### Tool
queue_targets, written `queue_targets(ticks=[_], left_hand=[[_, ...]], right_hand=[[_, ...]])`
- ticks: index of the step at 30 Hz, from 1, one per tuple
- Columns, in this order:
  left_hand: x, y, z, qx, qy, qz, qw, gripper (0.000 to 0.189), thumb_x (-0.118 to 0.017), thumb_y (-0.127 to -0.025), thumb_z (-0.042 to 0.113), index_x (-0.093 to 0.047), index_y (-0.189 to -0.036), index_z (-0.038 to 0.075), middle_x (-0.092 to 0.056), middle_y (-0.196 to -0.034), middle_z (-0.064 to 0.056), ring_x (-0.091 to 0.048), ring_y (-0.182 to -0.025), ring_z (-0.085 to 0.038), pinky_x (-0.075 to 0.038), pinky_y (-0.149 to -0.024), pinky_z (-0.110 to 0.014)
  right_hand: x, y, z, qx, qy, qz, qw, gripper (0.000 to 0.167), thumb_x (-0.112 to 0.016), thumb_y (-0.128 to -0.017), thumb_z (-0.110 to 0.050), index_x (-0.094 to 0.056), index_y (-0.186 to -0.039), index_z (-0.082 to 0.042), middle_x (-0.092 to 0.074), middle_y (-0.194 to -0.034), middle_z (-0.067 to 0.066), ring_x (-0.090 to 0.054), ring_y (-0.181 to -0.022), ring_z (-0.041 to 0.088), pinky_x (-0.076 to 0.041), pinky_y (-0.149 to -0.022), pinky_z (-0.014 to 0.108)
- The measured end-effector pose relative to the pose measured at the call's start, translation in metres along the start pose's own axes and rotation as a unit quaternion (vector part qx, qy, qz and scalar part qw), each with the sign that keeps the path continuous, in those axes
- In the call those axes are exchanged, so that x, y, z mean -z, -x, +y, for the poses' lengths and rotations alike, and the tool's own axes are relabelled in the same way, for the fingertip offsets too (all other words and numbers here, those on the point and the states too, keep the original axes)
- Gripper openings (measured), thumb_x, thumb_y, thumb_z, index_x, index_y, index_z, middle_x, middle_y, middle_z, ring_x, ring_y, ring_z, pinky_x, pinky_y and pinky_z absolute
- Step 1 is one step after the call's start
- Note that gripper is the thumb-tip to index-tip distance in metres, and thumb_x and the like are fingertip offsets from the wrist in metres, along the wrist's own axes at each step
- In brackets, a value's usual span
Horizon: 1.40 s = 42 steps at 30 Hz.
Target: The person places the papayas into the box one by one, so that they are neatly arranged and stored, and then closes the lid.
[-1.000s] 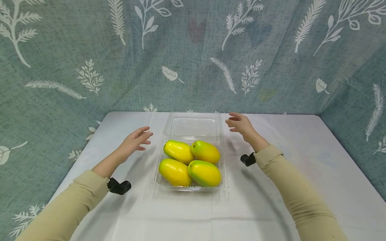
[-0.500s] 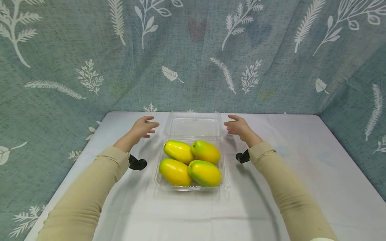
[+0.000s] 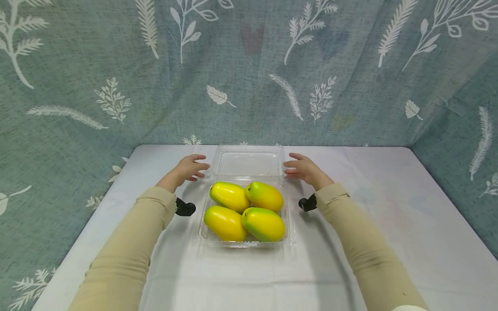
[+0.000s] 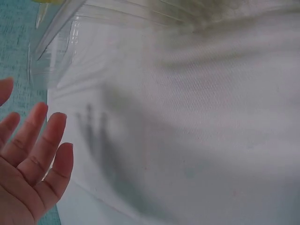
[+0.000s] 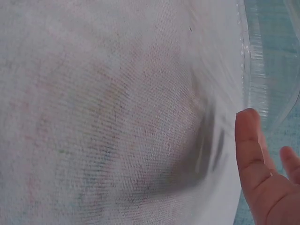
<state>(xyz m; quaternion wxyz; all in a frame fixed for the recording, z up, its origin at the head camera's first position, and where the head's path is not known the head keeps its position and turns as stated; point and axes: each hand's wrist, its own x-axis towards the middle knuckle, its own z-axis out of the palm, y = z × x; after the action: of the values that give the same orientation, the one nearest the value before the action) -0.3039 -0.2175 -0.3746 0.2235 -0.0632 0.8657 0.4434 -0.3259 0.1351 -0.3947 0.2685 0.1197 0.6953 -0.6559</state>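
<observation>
Several yellow-green mangoes (image 3: 230,195) lie in the base of a clear plastic clamshell box (image 3: 249,244) in the middle of the table. The box's lid (image 3: 249,164) is folded back, away from the person. My left hand (image 3: 189,168) hovers just left of the lid with fingers spread and nothing in them. On the other side, my right hand (image 3: 304,168) has its fingertips right at the lid's right edge, fingers loosely extended. In the left wrist view, the left fingers (image 4: 51,140) point toward the clear plastic; the right wrist view shows the right fingers (image 5: 250,145) beside it.
A white cloth (image 3: 249,285) covers the table. Behind it hangs a green-grey curtain (image 3: 249,103) with white leaf prints, which also runs along both sides. A black wrist camera (image 3: 186,208) juts from the left sleeve, another black wrist camera (image 3: 307,204) from the right one.
The left hand has moved right and forward to beside the lid. The right hand has shifted slightly left and nearer the lid's edge. The box and mangoes stay in place.
</observation>
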Motion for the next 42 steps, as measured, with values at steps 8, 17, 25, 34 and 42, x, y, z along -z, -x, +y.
queue_targets(ticks=[8, 17, 25, 34, 42], left_hand=[[-0.0024, -0.0016, 0.0017, 0.004, -0.011, -0.009, 0.9999, 0.056, -0.048, -0.095, 0.024, -0.028, -0.143, 0.006, -0.048, -0.132, -0.021, -0.053, -0.112, -0.033, -0.042, -0.095, -0.044], [-0.0056, -0.0058, 0.0023, 0.011, -0.009, -0.002, 0.9999, 0.054, -0.051, -0.094, 0.023, -0.033, -0.141, 0.006, -0.053, -0.127, -0.019, -0.057, -0.096, -0.025, -0.047, -0.084, -0.035], [-0.0083, -0.0094, 0.0025, 0.023, -0.015, -0.004, 0.9996, 0.052, -0.052, -0.093, 0.024, -0.036, -0.140, 0.007, -0.055, -0.124, -0.017, -0.055, -0.087, -0.021, -0.046, -0.076, -0.030], [-0.0069, -0.0058, 0.0061, 0.021, -0.024, -0.013, 0.9994, 0.051, -0.052, -0.093, 0.024, -0.038, -0.139, 0.005, -0.054, -0.126, -0.018, -0.056, -0.088, -0.020, -0.047, -0.076, -0.029], [-0.0034, -0.0036, 0.0086, 0.015, -0.005, -0.015, 0.9998, 0.049, -0.051, -0.093, 0.020, -0.038, -0.138, 0.004, -0.047, -0.131, -0.019, -0.053, -0.106, -0.029, -0.044, -0.092, -0.038]], right_hand=[[-0.0051, -0.0027, 0.0008, -0.007, 0.021, 0.017, 0.9996, 0.068, -0.056, -0.090, -0.008, -0.019, -0.147, -0.015, -0.036, -0.141, 0.016, -0.052, -0.105, 0.025, -0.042, -0.098, 0.035], [-0.0056, -0.0017, 0.0053, 0.005, 0.027, -0.003, 0.9996, 0.061, -0.054, -0.090, -0.005, -0.025, -0.144, -0.005, -0.048, -0.120, 0.016, -0.054, -0.072, 0.013, -0.051, -0.079, 0.027], [-0.0059, -0.0027, 0.0043, 0.010, 0.030, 0.004, 0.9995, 0.056, -0.055, -0.089, -0.004, -0.032, -0.140, -0.001, -0.053, -0.087, 0.008, -0.052, -0.060, 0.011, -0.052, -0.068, 0.023], [-0.0048, -0.0009, 0.0017, 0.023, 0.037, 0.019, 0.9989, 0.057, -0.056, -0.089, -0.005, -0.033, -0.141, -0.005, -0.053, -0.090, 0.008, -0.051, -0.060, 0.010, -0.051, -0.062, 0.020], [-0.0062, 0.0026, -0.0022, 0.046, 0.051, 0.027, 0.9973, 0.059, -0.056, -0.089, -0.007, -0.031, -0.142, -0.011, -0.051, -0.120, 0.014, -0.054, -0.093, 0.023, -0.050, -0.084, 0.029]])
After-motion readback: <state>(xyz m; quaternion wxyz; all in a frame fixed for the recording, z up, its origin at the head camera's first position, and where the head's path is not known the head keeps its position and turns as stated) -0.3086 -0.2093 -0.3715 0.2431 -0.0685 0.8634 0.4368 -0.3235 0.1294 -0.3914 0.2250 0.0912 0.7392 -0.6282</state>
